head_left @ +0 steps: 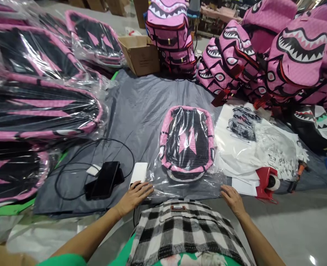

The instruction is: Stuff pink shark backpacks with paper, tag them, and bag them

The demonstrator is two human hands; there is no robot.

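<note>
A pink and black backpack [187, 142] lies inside a clear plastic bag [177, 188] on the grey cloth in front of me. Fingers outstretched, my left hand [135, 196] rests flat at the near left corner of the bag, just below a white power bank or phone [139, 173]. My right hand [234, 200] touches the bag's near right corner, its fingers extended and its thumb hidden. Neither hand visibly grips anything.
Bagged backpacks [41, 107] are piled on the left; unbagged pink backpacks [299, 48] stand at the back right. A dark phone [105, 181] lies beside a looped cable. On the right are a red tape dispenser [267, 184] and small plastic packets [275, 147]. A cardboard box [141, 57] stands behind.
</note>
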